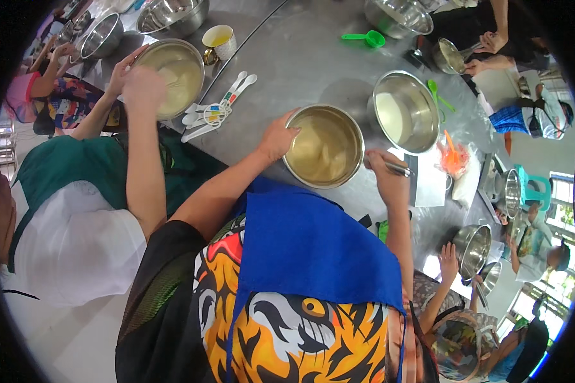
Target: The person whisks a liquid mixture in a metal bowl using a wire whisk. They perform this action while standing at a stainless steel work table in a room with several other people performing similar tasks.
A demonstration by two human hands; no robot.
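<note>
A round stainless-steel bowl (324, 146) of pale yellowish mixture is in front of my blue apron, its liquid streaked with ripples. My left hand (279, 138) grips its left rim, thumb over the edge. At the right side of that bowl, my right hand (385, 174) is closed around a shiny metal handle (398, 168) that points right. Whether the handle belongs to a utensil or to the bowl cannot be told. Just beyond my right hand, a larger steel bowl (414, 112) contains white liquid (393, 117).
White measuring spoons (220, 107) lie left of my bowl, near a cup (219, 40) of yellow liquid. Close on my left, a co-worker's blurred hand (144, 88) is over another bowl (179, 79). A green scoop (373, 39) is farther back; an orange utensil (452, 151) lies right.
</note>
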